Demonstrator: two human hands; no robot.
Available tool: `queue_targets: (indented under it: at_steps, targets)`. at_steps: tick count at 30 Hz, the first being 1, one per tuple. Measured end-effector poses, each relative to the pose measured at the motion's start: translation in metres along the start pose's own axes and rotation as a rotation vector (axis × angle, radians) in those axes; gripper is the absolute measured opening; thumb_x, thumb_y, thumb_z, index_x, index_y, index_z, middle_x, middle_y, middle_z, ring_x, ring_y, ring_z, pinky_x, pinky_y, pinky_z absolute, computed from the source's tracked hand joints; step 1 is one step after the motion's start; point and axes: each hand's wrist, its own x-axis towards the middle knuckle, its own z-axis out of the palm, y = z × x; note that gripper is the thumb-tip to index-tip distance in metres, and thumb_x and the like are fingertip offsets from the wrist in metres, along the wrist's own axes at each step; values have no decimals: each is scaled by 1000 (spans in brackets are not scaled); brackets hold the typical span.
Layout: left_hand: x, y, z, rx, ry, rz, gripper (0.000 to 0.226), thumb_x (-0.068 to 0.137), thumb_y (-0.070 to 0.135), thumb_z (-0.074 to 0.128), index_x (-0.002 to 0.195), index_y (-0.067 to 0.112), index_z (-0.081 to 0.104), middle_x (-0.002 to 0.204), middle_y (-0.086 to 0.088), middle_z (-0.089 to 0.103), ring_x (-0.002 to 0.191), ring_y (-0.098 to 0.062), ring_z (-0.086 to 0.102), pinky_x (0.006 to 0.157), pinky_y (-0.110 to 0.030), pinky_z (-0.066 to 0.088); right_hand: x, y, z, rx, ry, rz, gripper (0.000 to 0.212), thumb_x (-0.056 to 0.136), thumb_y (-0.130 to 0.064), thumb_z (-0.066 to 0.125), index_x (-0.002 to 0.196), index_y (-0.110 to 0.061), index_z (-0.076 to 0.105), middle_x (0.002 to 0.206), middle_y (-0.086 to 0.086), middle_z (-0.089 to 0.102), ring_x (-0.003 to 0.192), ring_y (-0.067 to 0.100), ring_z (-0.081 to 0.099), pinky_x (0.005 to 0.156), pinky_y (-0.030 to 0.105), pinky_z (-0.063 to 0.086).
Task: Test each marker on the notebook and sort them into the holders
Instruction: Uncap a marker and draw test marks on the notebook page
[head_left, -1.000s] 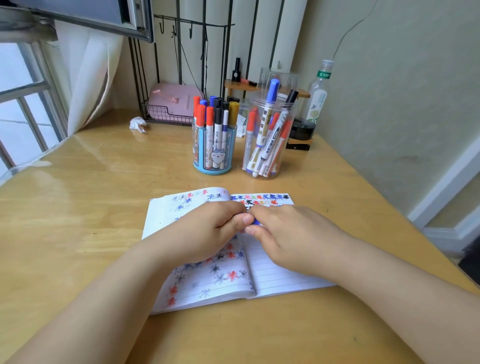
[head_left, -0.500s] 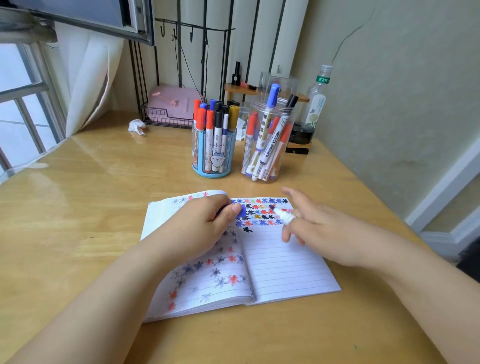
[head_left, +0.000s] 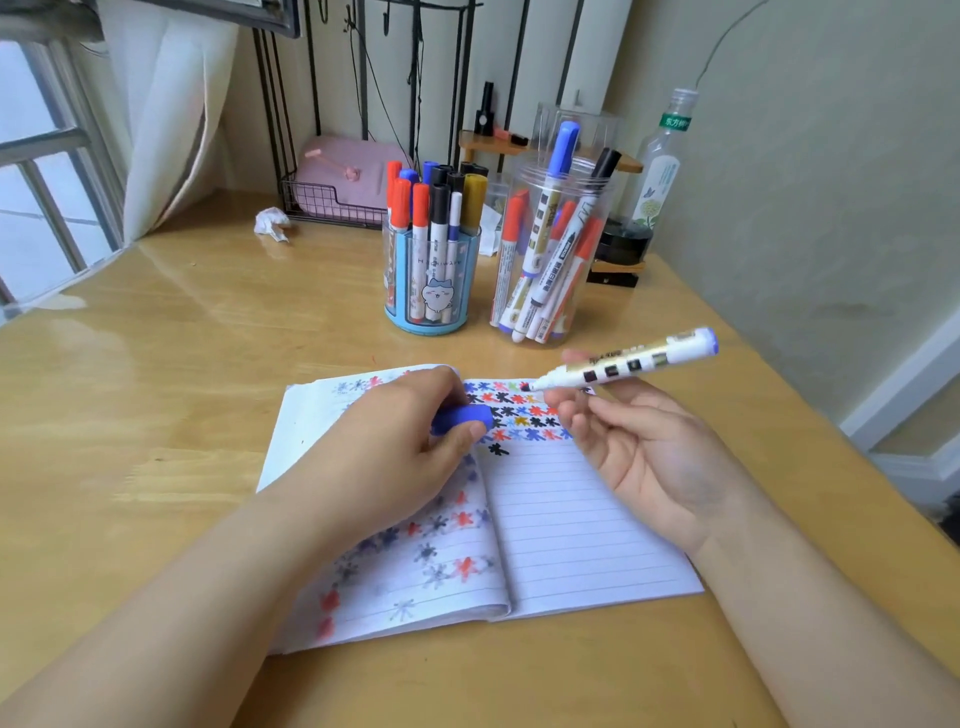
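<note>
Worktop of glossy pale wood fills the view, its far edge meeting a window on the left, a cream curtain and a black wire rack. An open lined notebook lies near the front edge, both pages carrying rows of small red, blue and black star marks. The left hand rests on the left page, its grip curled round a blue cap. The right hand hovers over the right page, palm up, its grip pinching an uncapped white marker whose tip points left over the top row of marks. Behind the notebook, toward the far edge, a blue holder and a clear holder stand side by side, both full of markers. A crumpled paper lies near the far left, beside a pink box in a wire tray. A clear bottle stands at the far right corner against the greenish wall.
</note>
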Motion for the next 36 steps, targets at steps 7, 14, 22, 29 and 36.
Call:
queue_targets:
  at_steps: [7, 14, 22, 29, 36]
  targets:
    - [-1, 0, 6, 11, -37, -63, 14, 89, 40, 48, 96, 28, 52, 57, 14, 42, 56, 2, 42, 56, -9, 32, 10, 25, -5, -738, 183, -210, 17, 90, -9, 57, 76, -12, 48, 46, 5, 54, 39, 14, 40, 41, 21, 34]
    - [-1, 0, 8, 64, 28, -104, 17, 90, 44, 46, 89, 28, 50, 56, 14, 42, 54, 3, 38, 60, -5, 32, 13, 30, -4, -881, 243, -263, 24, 88, -16, 60, 68, -15, 46, 53, 6, 52, 45, 8, 43, 45, 19, 34]
    - [-2, 1, 7, 61, 7, -110, 16, 90, 44, 45, 91, 29, 49, 59, 17, 41, 56, 0, 38, 60, -4, 31, 14, 32, -4, -965, 207, -268, 22, 88, -15, 60, 75, -6, 44, 56, 10, 51, 48, 13, 37, 43, 20, 31]
    - [-2, 1, 6, 48, -2, -113, 16, 90, 43, 45, 91, 28, 50, 60, 16, 42, 56, 3, 38, 58, -7, 31, 15, 32, -8, -969, 226, -260, 29, 83, -10, 60, 65, -14, 38, 51, 2, 33, 46, 14, 27, 42, 22, 25]
    - [-2, 0, 7, 62, 7, -115, 17, 90, 44, 45, 91, 28, 49, 59, 16, 42, 55, 2, 38, 57, -8, 32, 16, 34, -8, -992, 204, -269, 22, 85, -14, 60, 73, -8, 42, 57, 11, 44, 49, 15, 33, 44, 23, 29]
